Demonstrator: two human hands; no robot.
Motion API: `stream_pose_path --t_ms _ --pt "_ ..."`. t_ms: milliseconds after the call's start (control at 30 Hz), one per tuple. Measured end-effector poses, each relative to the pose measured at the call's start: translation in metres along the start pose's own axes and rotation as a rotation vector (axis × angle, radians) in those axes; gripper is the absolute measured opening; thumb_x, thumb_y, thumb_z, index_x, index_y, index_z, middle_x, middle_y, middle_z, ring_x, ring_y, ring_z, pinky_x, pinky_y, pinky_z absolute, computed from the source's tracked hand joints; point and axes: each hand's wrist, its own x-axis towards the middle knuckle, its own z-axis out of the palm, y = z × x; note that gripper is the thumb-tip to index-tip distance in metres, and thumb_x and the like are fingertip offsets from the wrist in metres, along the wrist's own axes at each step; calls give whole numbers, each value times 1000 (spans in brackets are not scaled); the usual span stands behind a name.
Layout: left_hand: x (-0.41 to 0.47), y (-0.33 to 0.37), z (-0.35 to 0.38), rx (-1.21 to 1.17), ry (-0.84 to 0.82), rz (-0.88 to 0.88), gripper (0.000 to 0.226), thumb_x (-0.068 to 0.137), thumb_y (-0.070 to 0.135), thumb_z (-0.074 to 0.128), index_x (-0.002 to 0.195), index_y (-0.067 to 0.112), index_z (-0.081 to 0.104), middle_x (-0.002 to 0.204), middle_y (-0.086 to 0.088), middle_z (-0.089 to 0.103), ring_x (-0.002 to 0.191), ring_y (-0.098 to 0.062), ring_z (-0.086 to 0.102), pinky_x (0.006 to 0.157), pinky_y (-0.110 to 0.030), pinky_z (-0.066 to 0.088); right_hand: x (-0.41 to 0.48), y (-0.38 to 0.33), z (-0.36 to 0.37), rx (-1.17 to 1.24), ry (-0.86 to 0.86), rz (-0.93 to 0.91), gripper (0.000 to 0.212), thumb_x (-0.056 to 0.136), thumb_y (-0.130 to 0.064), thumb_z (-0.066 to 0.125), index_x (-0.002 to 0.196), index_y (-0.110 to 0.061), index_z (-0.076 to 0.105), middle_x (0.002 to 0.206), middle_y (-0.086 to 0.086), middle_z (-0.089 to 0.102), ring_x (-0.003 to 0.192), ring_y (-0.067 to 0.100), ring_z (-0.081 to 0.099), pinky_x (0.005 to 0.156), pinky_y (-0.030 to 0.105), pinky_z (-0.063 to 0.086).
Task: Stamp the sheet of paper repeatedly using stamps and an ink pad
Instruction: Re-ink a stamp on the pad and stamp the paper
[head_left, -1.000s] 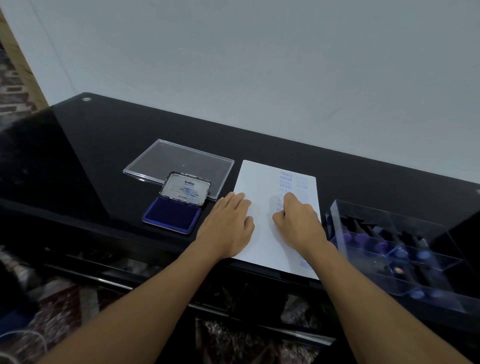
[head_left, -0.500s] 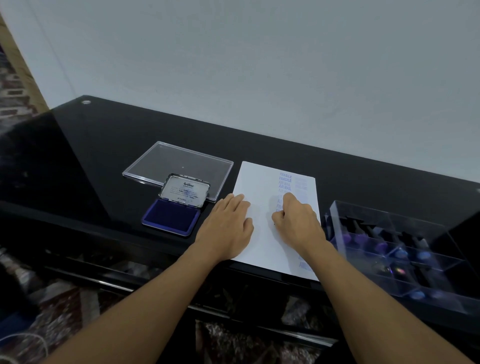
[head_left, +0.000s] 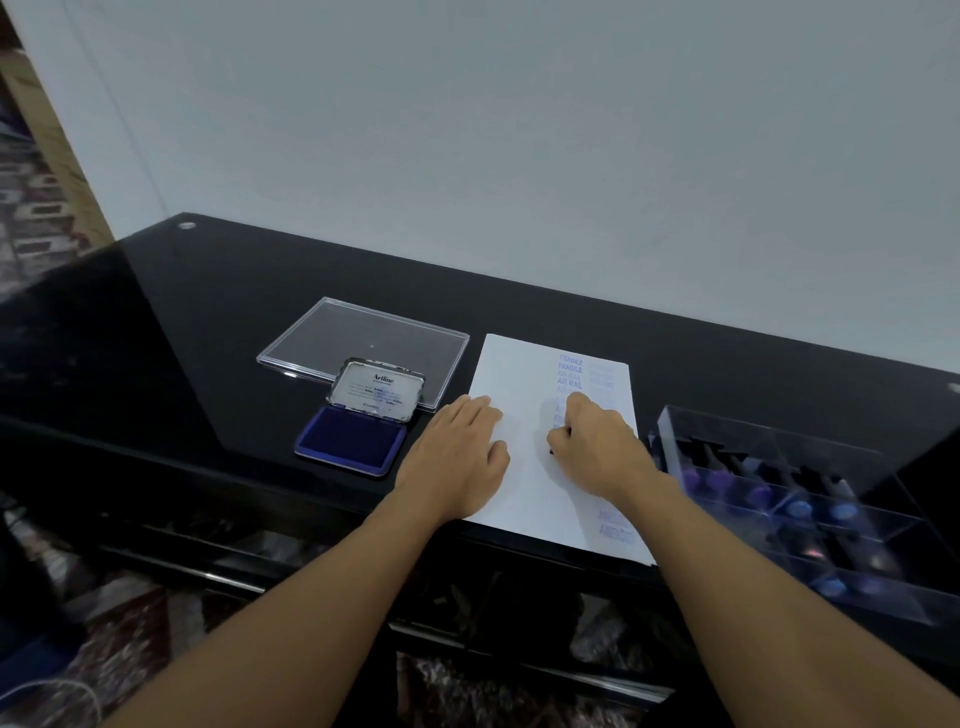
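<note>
Both my bare forearms reach forward over the glossy black tabletop (head_left: 208, 338), which is glass-smooth and mirrors the pale wall. My left hand (head_left: 457, 457) lies flat, palm down, fingers straight and close together, resting on the left part of the sheet of paper (head_left: 519, 374). My right hand (head_left: 597, 447) is curled into a fist, knuckles up, bearing down on the sheet's middle right, just beside my left.

The sheet is white, rectangular and flat, its near edge at the tabletop's front rim. To its right, near my right wrist, stands a clear plastic box (head_left: 779, 493) with dividers, holding dark stamps with purple and blue tops. Left of the sheet lies a flat clear plastic lid (head_left: 363, 338). In front of it, the ink pad (head_left: 350, 439) sits open near my left hand, its pad deep blue, its labelled cover (head_left: 376, 389) tilted up behind.

Blue prints (head_left: 570, 371) reading FRAGILE and AIR MAIL run in a column just beyond my right knuckles. The stamp (head_left: 550, 451) is clamped inside my right fist; only a dark sliver shows under my fingers, against the paper.
</note>
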Motion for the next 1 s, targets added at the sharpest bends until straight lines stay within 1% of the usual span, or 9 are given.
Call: stream_pose_path --t_ms 33,100,200,300,400,633,767,867,1000 --pt "0 0 0 -3 6 0 48 99 31 38 144 15 44 156 -2 34 147 -17 22 121 -32 18 2 1 -5 -8 -10 -8 15 95 -23 45 83 -16 40 82 5 56 64 20 48 52 31 34" --pt "0 0 -2 -7 13 8 47 99 30 39 143 14 44 156 -2 35 146 -17 23 120 -32 18 4 2 -22 32 35 -16 16 93 -24 50 82 -14 46 83 5 59 65 20 51 53 31 37" --pt "0 -1 0 -7 16 14 46 99 30 40 142 14 45 155 -2 36 145 -17 24 120 -32 19 4 0 -54 117 115 -52 18 92 -23 53 79 -11 48 80 6 60 63 19 49 52 30 38" --pt "1 -3 2 4 22 18 46 98 30 41 141 14 47 153 -2 39 144 -18 27 120 -33 22 1 -2 -80 129 170 -102 17 91 -24 54 83 -9 53 80 6 62 66 21 52 56 33 42" --pt "1 -3 3 3 28 22 45 97 29 42 139 13 48 151 -2 41 142 -19 31 119 -34 24 -3 -4 -94 120 221 -137 16 92 -24 55 83 -12 55 82 4 62 70 19 54 58 32 42" --pt "2 -4 4 -12 24 11 45 98 29 42 140 14 48 152 -1 39 144 -17 28 119 -35 23 -8 -2 -103 116 267 -154 14 92 -25 55 81 -15 55 84 2 62 76 19 57 58 31 43" --pt "3 -4 4 -15 37 14 45 97 29 43 139 13 49 150 -1 42 142 -16 31 119 -35 25 -10 -1 -103 118 268 -153 14 93 -25 56 82 -15 56 85 2 62 78 21 60 61 33 47" --pt "3 -4 5 -13 43 20 45 97 29 44 138 13 49 149 -2 43 141 -18 32 118 -35 25 -12 -1 -102 116 261 -153 14 93 -25 55 83 -15 56 84 2 62 76 21 60 62 33 47" --pt "3 -3 4 -10 56 30 44 96 28 44 137 12 50 146 -1 45 139 -17 34 117 -33 26 -13 0 -100 115 251 -146 15 94 -24 55 83 -14 56 81 2 62 69 18 55 59 32 45"
